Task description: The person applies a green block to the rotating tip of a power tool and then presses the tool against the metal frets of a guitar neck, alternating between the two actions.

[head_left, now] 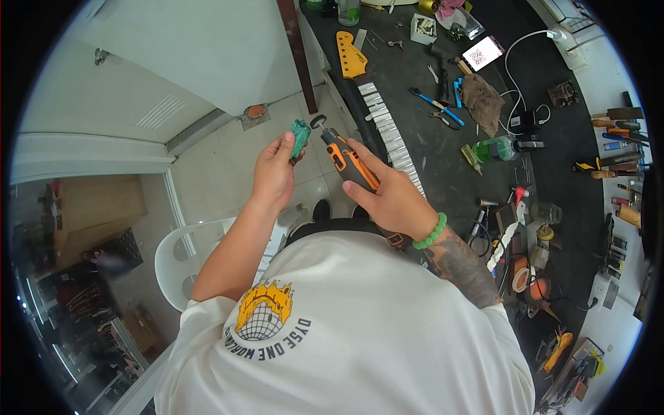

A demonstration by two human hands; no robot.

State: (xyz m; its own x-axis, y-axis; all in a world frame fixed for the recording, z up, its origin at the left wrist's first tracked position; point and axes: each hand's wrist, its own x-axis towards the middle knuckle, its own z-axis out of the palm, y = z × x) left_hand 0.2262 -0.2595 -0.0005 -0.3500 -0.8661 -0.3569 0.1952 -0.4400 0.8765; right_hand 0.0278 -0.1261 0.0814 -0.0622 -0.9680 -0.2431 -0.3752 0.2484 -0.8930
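Observation:
My left hand is closed around a small green block, which sticks up past the fingertips. My right hand grips an orange and black rotary tool. A dark round disc sits on the tool's tip, just right of the green block, with a narrow gap between them. Right of the tool, a guitar neck with a yellow headstock lies along the bench edge, its fretboard covered in light strips.
The dark workbench holds a blue brush, a brown cloth, a green bottle and a lit phone. Hand tools hang along the right wall. A white chair stands at my left.

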